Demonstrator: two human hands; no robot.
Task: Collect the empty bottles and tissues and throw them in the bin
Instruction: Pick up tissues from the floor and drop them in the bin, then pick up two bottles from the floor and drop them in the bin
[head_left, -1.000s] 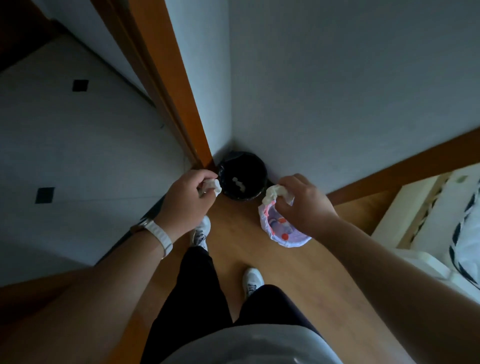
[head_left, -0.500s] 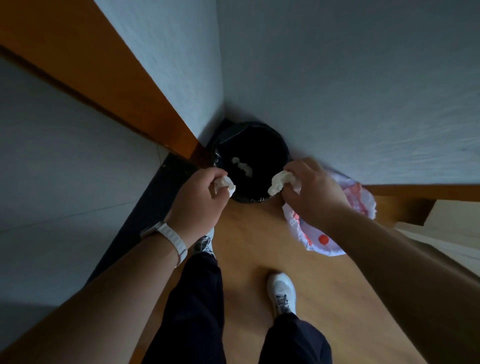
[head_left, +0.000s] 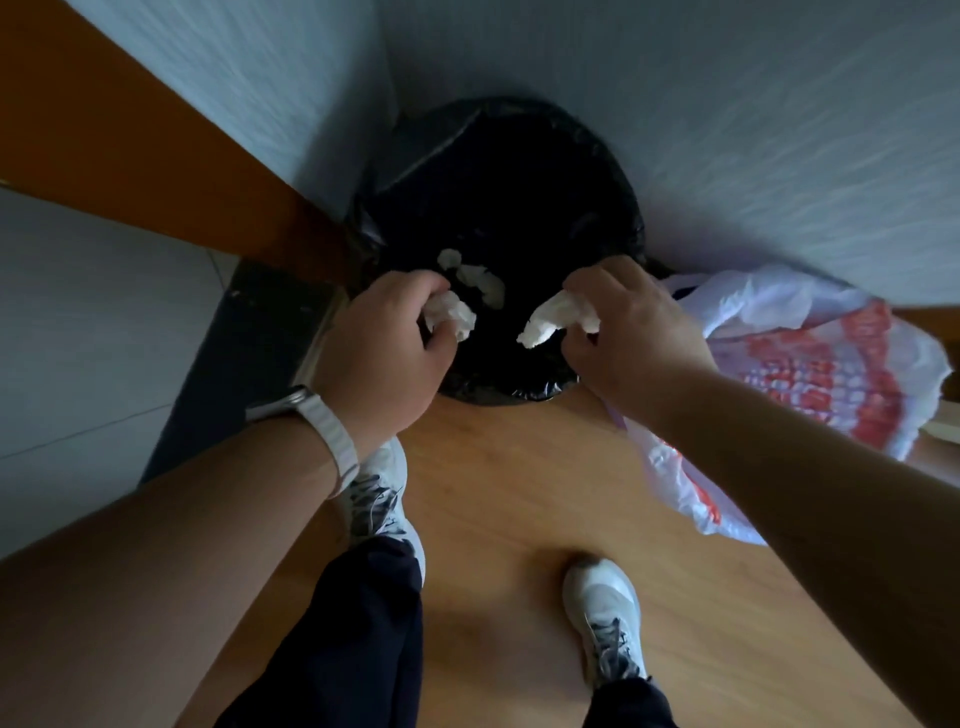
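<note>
Now both hands over bin (head_left: 613, 171) mouth so drop lands inside: L hand (head_left: 379, 353) pinches crumpled tissue (head_left: 449, 314), R hand (head_left: 628, 332) pinches 2nd tissue (head_left: 556, 317); plastic bag (head_left: 831, 364) hangs by R wrist. Other tissues (head_left: 478, 278) already in bin.

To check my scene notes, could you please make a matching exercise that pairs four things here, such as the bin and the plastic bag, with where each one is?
Things:
1. round bin lined with a black plastic bag
2. thin white and red plastic carrier bag
3. white wristband
4. loose white tissue scraps

Places:
A. on the left wrist
B. lying inside the bin
C. in the corner where two walls meet
D. beside the right forearm, at the wall

Pairs: 1-C; 2-D; 3-A; 4-B.
</note>
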